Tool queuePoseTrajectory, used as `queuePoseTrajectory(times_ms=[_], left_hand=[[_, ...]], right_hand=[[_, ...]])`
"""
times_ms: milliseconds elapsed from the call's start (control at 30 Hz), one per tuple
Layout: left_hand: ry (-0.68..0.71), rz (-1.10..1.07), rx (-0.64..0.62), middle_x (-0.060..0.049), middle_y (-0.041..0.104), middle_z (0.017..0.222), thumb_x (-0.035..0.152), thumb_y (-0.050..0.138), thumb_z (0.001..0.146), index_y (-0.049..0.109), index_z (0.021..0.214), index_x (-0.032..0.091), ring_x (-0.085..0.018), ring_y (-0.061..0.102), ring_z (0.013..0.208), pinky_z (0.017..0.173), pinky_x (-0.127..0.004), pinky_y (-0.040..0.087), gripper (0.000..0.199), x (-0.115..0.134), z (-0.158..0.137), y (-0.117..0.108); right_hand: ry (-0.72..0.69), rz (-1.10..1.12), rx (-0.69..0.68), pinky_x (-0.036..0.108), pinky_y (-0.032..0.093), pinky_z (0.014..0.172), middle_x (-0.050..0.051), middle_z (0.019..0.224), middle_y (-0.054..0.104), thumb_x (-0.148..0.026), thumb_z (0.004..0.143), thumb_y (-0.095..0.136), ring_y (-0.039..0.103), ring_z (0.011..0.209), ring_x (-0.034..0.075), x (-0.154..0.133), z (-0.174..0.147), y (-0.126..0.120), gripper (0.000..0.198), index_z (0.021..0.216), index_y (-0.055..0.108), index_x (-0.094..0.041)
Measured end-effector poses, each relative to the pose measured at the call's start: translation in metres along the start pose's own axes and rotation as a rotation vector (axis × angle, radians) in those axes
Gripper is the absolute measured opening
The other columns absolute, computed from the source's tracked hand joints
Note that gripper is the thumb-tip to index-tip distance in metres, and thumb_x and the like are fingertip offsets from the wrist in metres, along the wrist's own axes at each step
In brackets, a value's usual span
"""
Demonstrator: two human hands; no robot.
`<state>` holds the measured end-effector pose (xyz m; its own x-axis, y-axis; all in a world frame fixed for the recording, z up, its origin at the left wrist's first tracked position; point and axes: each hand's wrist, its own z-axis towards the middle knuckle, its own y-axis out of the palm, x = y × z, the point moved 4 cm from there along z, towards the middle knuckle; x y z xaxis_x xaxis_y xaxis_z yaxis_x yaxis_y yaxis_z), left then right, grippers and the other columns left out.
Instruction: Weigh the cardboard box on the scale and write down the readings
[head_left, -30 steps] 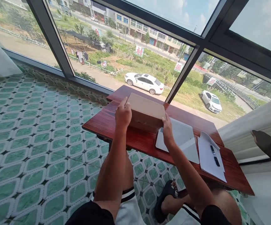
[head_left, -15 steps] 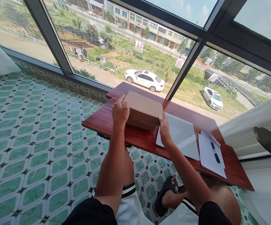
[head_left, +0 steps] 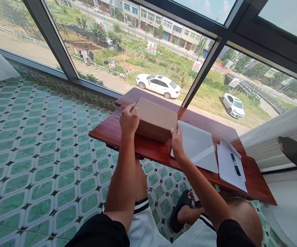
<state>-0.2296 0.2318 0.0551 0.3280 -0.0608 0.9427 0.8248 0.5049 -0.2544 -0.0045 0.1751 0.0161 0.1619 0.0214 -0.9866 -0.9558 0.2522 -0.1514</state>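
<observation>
The box (head_left: 158, 115) is at the left part of the worktop (head_left: 104, 128), gripped between both hands; whether its underside fully touches the wood I cannot tell. The left hand (head_left: 130, 120) is curled around its left end, thumb at the top edge. The right hand (head_left: 177, 142) pinches its near right corner, thumb on the near side and fingers along the right end. Just right of the box lies a flat grey panel (head_left: 198, 145). Farther right are papers (head_left: 229, 176), curled at the far end, with a pen (head_left: 235, 164) on top.
</observation>
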Motion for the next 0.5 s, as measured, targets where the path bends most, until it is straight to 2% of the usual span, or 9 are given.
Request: queuePoseTrajectory(times_ms=[500], left_hand=[[-0.060,0.147,-0.009,-0.007,0.070,0.124,0.031,0.044,0.084,0.067,0.121,0.020,-0.028,0.060,0.121,0.107,-0.040,0.044,0.045,-0.0035,0.0029,-0.0048]], right_hand=[[-0.091,-0.072,0.001,0.038,0.022,0.125,0.009,0.160,0.028,-0.051,0.089,0.044,0.028,0.147,0.020,0.0045,0.0042,0.0053,0.076,0.153,0.028,-0.013]])
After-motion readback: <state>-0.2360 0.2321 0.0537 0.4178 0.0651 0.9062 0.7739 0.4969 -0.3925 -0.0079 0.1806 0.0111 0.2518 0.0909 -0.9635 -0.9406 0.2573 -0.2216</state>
